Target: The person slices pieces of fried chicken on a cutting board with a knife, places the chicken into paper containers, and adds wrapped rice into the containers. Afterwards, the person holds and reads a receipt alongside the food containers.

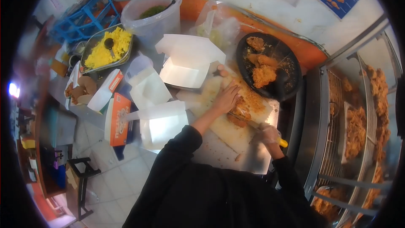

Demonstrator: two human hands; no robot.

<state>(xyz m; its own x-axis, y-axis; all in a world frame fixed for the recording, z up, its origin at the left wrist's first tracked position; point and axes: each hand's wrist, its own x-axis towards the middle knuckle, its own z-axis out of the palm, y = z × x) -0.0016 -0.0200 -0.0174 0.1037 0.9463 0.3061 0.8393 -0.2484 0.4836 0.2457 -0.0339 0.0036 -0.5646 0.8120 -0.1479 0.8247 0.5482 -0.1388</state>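
Note:
My right hand [268, 135], seemingly in a clear plastic glove, is closed around the yellow handle [283, 142] of a knife. Its blade [253, 124] points left, at a piece of fried chicken [239, 110] on a pale, stained cutting board [217, 128]. Over the chicken's upper left side lies my left hand [228, 98], fingers pressed onto it and holding it against the board. Crumbs [253, 99] are scattered beside it. Just behind the board, a round black dish [291, 78] carries several more fried pieces [264, 76].
Open white takeaway boxes [184, 69] stand left of the board, near an orange printed box [120, 120] and a filled box [80, 88]. Behind are a tray of yellow food [109, 47] and a clear tub [152, 21]. A fried chicken display cabinet [333, 114] borders the right side.

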